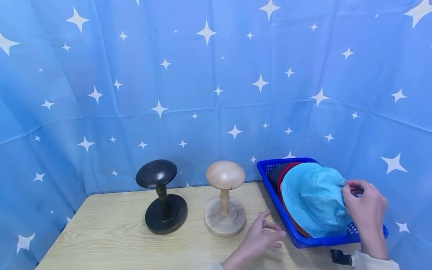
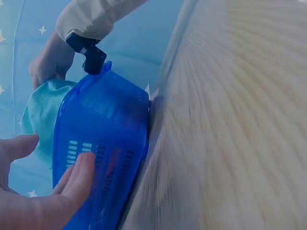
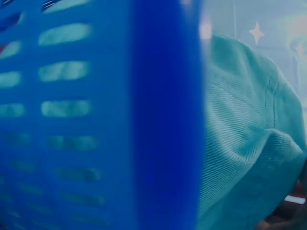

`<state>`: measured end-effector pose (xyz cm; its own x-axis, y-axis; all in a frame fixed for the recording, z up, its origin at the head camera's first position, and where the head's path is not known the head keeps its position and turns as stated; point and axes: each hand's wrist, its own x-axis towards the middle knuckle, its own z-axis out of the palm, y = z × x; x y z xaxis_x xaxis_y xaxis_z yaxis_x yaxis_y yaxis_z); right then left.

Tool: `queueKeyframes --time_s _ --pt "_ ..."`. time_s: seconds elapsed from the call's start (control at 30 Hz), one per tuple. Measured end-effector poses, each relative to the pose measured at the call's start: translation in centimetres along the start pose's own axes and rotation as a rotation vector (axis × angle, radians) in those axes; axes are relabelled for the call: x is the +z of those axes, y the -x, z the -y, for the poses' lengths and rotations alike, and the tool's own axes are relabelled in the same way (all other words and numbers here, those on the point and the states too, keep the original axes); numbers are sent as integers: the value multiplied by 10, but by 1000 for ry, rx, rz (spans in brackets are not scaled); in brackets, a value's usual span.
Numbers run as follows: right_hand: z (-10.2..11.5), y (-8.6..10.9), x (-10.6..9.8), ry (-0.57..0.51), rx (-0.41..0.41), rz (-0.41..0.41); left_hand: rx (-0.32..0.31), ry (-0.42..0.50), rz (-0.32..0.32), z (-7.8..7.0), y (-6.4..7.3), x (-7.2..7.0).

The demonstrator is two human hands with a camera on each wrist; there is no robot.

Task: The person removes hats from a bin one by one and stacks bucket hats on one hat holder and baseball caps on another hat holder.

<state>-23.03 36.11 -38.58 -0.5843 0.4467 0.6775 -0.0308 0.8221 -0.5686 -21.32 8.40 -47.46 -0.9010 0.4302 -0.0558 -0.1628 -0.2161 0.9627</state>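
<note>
A light blue bucket hat (image 1: 314, 198) lies on top of several stacked hats in a blue plastic basket (image 1: 281, 217). Dark and red brims (image 1: 282, 174) show beneath its left side. My right hand (image 1: 366, 204) pinches the fabric at the right of the hat's crown, and the cloth puckers there. In the right wrist view the basket wall covers much of the picture, with the hat (image 3: 249, 134) beyond it. My left hand (image 1: 261, 236) hovers just left of the basket, fingers spread and holding nothing. In the left wrist view its thumb and fingers (image 2: 79, 179) stand apart before the basket.
On the wooden table (image 1: 111, 240) stand a black hat stand (image 1: 162, 197) at left and a pale wooden hat stand (image 1: 225, 198) in the middle, both bare-topped. A blue star-patterned curtain (image 1: 189, 86) hangs behind and at both sides. A black strap piece (image 1: 340, 257) sits at my right cuff.
</note>
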Motion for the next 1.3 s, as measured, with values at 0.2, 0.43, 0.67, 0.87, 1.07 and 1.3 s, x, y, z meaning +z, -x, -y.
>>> queueKeyframes --time_s 0.2,0.43,0.67,0.87,1.07,1.3 --pt "8 0 0 -115 -20 -143 4 143 44 4 -7 15" --pt "11 3 -4 -74 5 16 1 226 -17 8 -13 28" --pt "5 1 -17 146 -38 319 -18 227 -98 12 -19 39" --pt "5 4 -10 46 -109 101 -48 209 -138 11 -17 41" --pt "10 2 -8 -102 -33 -57 -70 203 -163 7 -15 42" --pt "24 -6 -6 -243 49 -45 -105 191 -156 4 -15 39"
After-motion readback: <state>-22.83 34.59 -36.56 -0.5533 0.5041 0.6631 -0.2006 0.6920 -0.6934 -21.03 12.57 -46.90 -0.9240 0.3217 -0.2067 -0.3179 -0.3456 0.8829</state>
